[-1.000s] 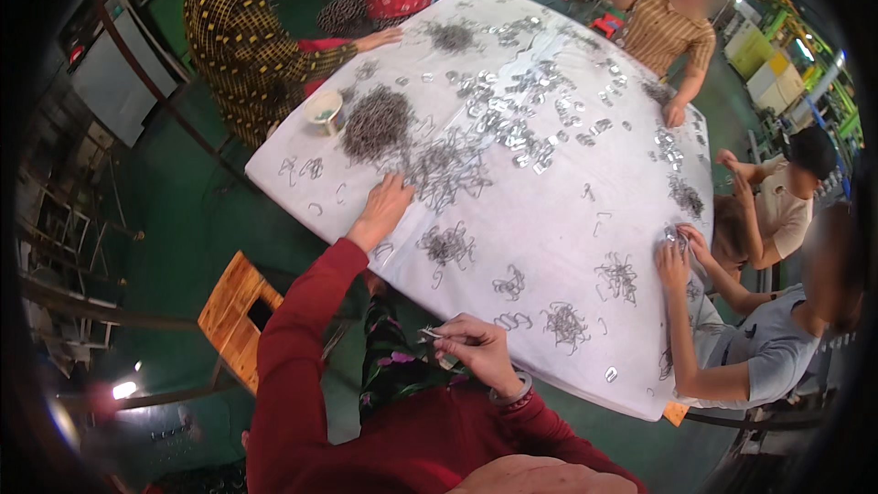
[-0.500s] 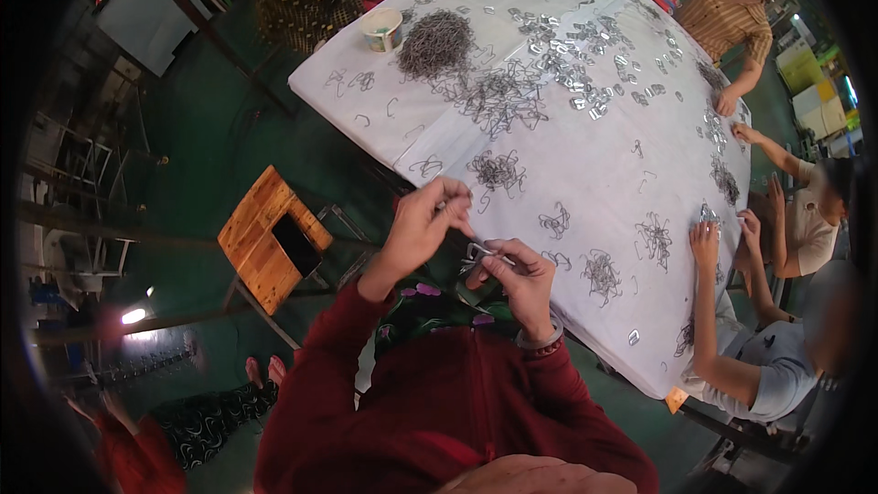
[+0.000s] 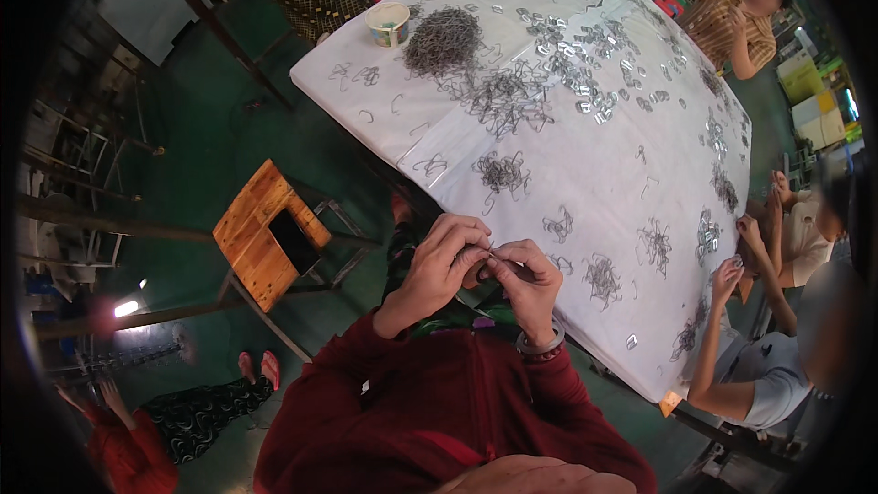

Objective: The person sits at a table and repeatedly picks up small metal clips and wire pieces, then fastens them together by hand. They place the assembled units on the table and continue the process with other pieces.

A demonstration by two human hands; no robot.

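Note:
In front of my body, at the table's near edge, my left hand (image 3: 446,267) and my right hand (image 3: 528,280) meet, fingers pinched together. Between their fingertips is a small bent metal wire piece (image 3: 492,252), of which only a thin bit shows. The fingers hide the rest. A heap of bent wire hooks (image 3: 502,173) lies on the white-covered table (image 3: 585,192) just beyond my hands. More wire hooks form small piles (image 3: 603,279) to the right. Farther off are a large dark heap of hooks (image 3: 443,40) and many scattered flat metal buckles (image 3: 599,106).
A white tub (image 3: 388,25) stands near the far left edge of the table. To my left is a wooden stool (image 3: 247,229) with a dark rectangle on its seat. Several people sit around the table; one in grey (image 3: 764,375) holds up a small piece on the right.
My left hand has come down and right to meet the right hand, and its fingers have closed at the metal piece. People on the right have lifted their hands from the table.

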